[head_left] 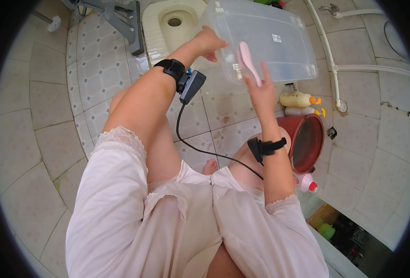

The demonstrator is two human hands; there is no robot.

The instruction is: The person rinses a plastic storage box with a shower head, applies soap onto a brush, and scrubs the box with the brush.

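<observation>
A large translucent plastic storage box [270, 41] lies tipped on its side on the tiled floor, with small white stickers on it. My left hand [208, 44] is at the box's left edge, thumb and fingers apart and holding nothing; whether it touches the box I cannot tell. In front of the box's near side, my right hand [262, 95] holds a pink scrub brush [246, 56] by its handle. The brush head points up and away from me, with its bristles toward the left. Black straps with small devices sit on both forearms.
A squat toilet [156, 28] is behind my left hand, beside a grey plastic stand [128, 32]. Right of me are two pump bottles [297, 99], a dark red bucket [308, 141] and a pink bottle with a red cap [306, 182]. White pipes [330, 60] run along the wall. A black cable [191, 144] crosses between my arms.
</observation>
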